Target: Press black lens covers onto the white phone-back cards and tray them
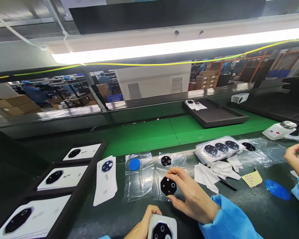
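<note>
My right hand [193,196] pinches a black, many-sided camera lens cover [167,186] by its edges, thumb below and fingers above. The cover is just over a clear plastic sheet [159,172], and I cannot tell whether it touches. At the bottom edge, my left hand [144,224] is closed on a white phone back panel [174,221] with a dark round camera area, its lower part cut off by the frame. Beyond my right hand, another black lens cover [165,161] lies on the clear plastic. A second plastic sheet [144,181] bears a blue disc [134,164].
White panels [104,186] lie stacked left, beside a black divided tray [77,189]. To the right are bagged lens covers [218,149], white cloths [206,176], a yellow note [252,178], a blue film [277,190] and a white bottle [279,130]. A co-worker's hand [297,159] is far right.
</note>
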### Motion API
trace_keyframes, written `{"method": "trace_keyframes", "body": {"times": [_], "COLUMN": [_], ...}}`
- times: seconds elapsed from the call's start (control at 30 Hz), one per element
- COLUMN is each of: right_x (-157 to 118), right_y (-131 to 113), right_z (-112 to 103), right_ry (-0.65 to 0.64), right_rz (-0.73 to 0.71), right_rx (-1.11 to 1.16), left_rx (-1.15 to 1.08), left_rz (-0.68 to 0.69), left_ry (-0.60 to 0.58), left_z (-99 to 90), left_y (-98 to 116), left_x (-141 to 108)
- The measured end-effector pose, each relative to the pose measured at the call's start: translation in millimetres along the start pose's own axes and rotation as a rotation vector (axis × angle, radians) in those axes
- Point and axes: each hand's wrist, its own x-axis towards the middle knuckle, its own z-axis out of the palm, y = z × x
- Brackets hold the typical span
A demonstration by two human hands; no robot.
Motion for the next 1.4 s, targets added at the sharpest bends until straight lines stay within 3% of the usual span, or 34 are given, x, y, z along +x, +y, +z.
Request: {"method": "trace_keyframes", "body": {"times": [0.13,0.27,0.43,0.6,0.77,1.4], "right_x": [-1,-2,-2,0,1,1], "right_y": [2,4,10,15,17,17], "right_z": [3,5,7,9,9,11], "right_ry": [-0.041,-0.093,-0.137,-0.109,-0.107,-0.14], "right_rz": [0.025,0.067,0.133,0.122,0.114,0.099], "right_rx": [0.036,0.07,0.094,0.088,0.073,0.04], "left_rx": [-0.47,-0.646,-0.708,-0.732,-0.698,-0.742], "left_rz": [-0.023,-0.035,0.052,0.113,0.091,0.005], "left_ry": [-0.08,-0.158,-0.128,0.01,0.116,0.184], "left_z": [-2.7,-5.7,-6.8,-6.2,-5.4,-8.5], "left_y": [13,26,22,17,22,36], "left_x": [3,0,1,2,-1,-2]}}
